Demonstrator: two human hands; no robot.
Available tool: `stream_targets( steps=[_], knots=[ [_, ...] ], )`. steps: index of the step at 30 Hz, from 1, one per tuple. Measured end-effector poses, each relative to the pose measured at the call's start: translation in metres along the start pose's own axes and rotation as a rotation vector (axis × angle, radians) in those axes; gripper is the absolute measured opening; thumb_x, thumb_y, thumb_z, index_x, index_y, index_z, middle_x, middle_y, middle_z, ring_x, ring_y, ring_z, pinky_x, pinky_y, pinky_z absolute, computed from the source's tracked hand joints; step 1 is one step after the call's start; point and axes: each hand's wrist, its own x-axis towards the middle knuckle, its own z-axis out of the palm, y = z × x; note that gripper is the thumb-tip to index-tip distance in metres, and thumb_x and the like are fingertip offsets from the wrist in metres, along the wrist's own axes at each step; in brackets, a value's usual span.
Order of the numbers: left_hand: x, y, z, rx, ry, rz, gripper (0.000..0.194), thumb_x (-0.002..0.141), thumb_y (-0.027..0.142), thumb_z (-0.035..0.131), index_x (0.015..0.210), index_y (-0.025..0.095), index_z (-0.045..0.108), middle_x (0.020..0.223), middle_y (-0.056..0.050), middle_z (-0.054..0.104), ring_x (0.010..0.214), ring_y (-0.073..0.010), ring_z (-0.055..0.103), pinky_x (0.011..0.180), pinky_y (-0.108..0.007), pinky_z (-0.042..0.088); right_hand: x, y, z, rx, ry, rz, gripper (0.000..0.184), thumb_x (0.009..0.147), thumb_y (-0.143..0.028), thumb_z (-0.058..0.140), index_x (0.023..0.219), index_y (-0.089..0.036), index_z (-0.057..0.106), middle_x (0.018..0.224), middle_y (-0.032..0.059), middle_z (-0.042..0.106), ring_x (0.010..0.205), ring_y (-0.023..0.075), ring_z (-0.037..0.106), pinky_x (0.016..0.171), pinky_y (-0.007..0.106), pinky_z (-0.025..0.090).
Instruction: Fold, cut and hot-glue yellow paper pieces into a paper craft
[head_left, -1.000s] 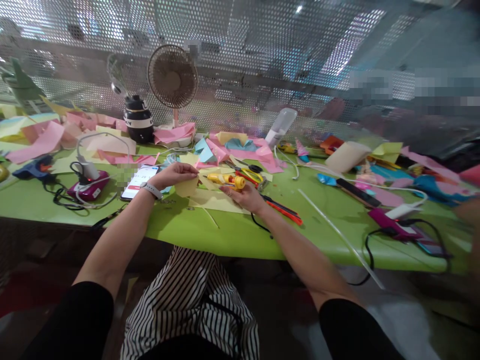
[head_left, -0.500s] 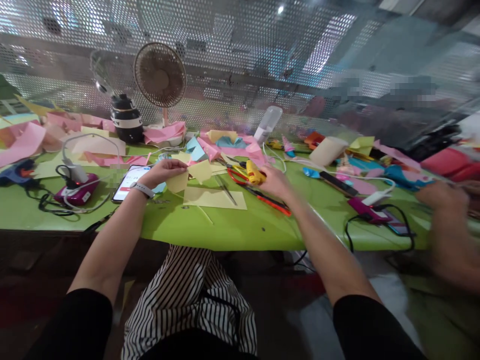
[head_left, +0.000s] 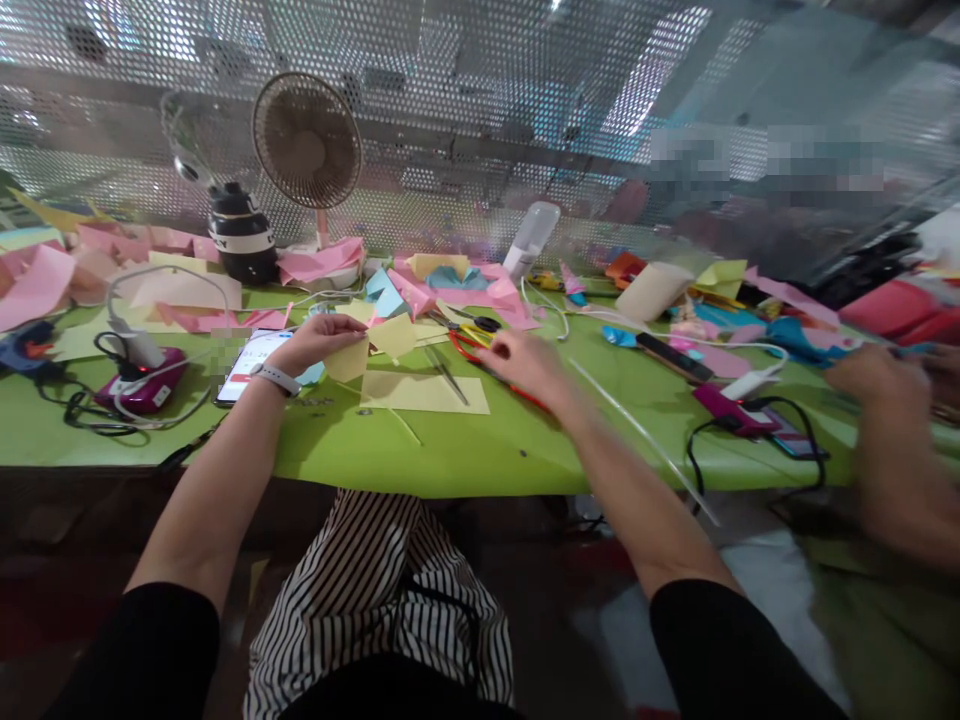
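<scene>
My left hand (head_left: 326, 340), a pale band on its wrist, pinches a piece of yellow paper (head_left: 349, 362) above the green table. A second yellow piece (head_left: 393, 337) stands close against it on the right. Blurred by motion, my right hand (head_left: 525, 365) hovers with bent fingers over the red-handled scissors (head_left: 466, 346); no glue gun shows in it, and whether it holds anything is unclear. Between the hands, metal tweezers (head_left: 448, 378) lie partly over a flat yellow sheet (head_left: 427, 393). A thin yellow strip (head_left: 405, 425) lies nearer the table's front edge.
A phone (head_left: 251, 368) and a purple power strip (head_left: 150, 382) sit at left. Behind are a fan (head_left: 307, 140), a black bottle (head_left: 241, 235) and crumpled coloured paper. At right lie a clear stick (head_left: 637, 430), a second purple power strip (head_left: 731, 408) and another person's hands (head_left: 881, 385).
My right hand moved right with the yellow glue gun, then came back slightly left; the glue gun is no longer visible. My left hand keeps the yellow paper. The view shifted slightly right.
</scene>
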Motion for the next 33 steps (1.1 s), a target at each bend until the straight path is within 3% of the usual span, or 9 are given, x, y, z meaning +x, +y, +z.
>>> stream_targets(
  steps=[2,6,10,14,19,22,26,30,33],
  knots=[
    [-0.001,0.000,0.000,-0.020,0.011,0.008,0.029,0.073,0.032,0.083,0.094,0.014,0.074,0.089,-0.009,0.078,0.074,-0.0158,0.071,0.069,-0.026,0.057,-0.001,-0.030,0.007,0.015,-0.213,-0.039,0.036,0.087,-0.055,0.063,0.080,-0.020,0.068,0.082,0.0091,0.074,0.074,0.0235,0.066,0.061,0.030,0.042],
    [0.001,0.000,-0.003,-0.119,0.140,0.134,0.030,0.072,0.033,0.083,0.093,0.014,0.074,0.086,-0.007,0.077,0.075,-0.0167,0.072,0.070,-0.027,0.058,0.000,-0.048,0.020,0.079,-0.298,-0.101,0.028,0.090,-0.043,0.066,0.074,-0.020,0.062,0.080,0.0088,0.074,0.073,0.0214,0.068,0.060,0.028,0.043],
    [0.005,0.006,-0.011,-0.337,0.284,0.332,0.026,0.073,0.031,0.083,0.094,0.017,0.074,0.086,-0.004,0.077,0.079,-0.0172,0.074,0.075,-0.027,0.059,0.003,-0.039,0.017,0.518,-0.349,0.123,0.019,0.089,-0.029,0.068,0.078,-0.018,0.058,0.064,0.0038,0.070,0.049,0.0146,0.064,0.051,0.025,0.047],
    [0.003,0.018,-0.019,-0.506,0.408,0.438,0.018,0.076,0.029,0.081,0.089,0.020,0.073,0.082,-0.002,0.077,0.081,-0.0173,0.075,0.078,-0.027,0.061,0.007,-0.038,0.004,1.006,-0.267,0.260,0.024,0.082,-0.016,0.072,0.104,-0.018,0.062,0.052,-0.0059,0.064,0.040,0.0105,0.058,0.043,0.019,0.047],
    [-0.003,0.026,-0.030,-0.616,0.481,0.499,0.006,0.085,0.024,0.073,0.088,0.020,0.071,0.080,-0.001,0.075,0.076,-0.0136,0.074,0.078,-0.025,0.060,0.018,-0.042,-0.005,1.356,-0.131,0.281,0.015,0.073,-0.019,0.080,0.085,-0.016,0.071,0.063,-0.0009,0.070,0.052,0.0094,0.065,0.052,0.019,0.054],
    [-0.005,0.028,-0.036,-0.602,0.533,0.495,0.005,0.090,0.024,0.067,0.090,0.022,0.071,0.084,-0.001,0.075,0.080,-0.0149,0.074,0.076,-0.026,0.061,0.028,-0.047,-0.003,1.356,-0.021,0.213,0.022,0.073,-0.031,0.083,0.073,-0.016,0.068,0.057,-0.0017,0.066,0.046,0.0089,0.061,0.045,0.018,0.048],
    [-0.005,0.030,-0.038,-0.608,0.571,0.502,0.007,0.093,0.022,0.063,0.090,0.023,0.070,0.083,0.000,0.074,0.079,-0.0141,0.074,0.072,-0.024,0.061,0.035,-0.057,0.006,1.114,0.068,0.099,0.033,0.079,-0.039,0.080,0.062,-0.017,0.062,0.046,-0.0048,0.056,0.038,0.0076,0.050,0.040,0.019,0.040],
    [-0.004,0.028,-0.036,-0.615,0.554,0.515,0.006,0.092,0.022,0.064,0.091,0.022,0.070,0.083,0.000,0.074,0.074,-0.0132,0.072,0.071,-0.024,0.061,0.037,-0.059,0.005,0.891,-0.132,0.069,0.035,0.078,-0.035,0.082,0.057,-0.016,0.062,0.046,0.0000,0.061,0.038,0.0117,0.055,0.041,0.023,0.045],
    [-0.004,0.025,-0.038,-0.609,0.527,0.527,0.005,0.091,0.023,0.065,0.092,0.022,0.070,0.086,-0.001,0.074,0.078,-0.0140,0.073,0.075,-0.025,0.061,0.053,-0.068,-0.002,0.958,-0.160,0.029,0.036,0.080,-0.039,0.080,0.060,-0.014,0.064,0.052,0.0043,0.067,0.041,0.0135,0.062,0.043,0.023,0.050]
  ],
)
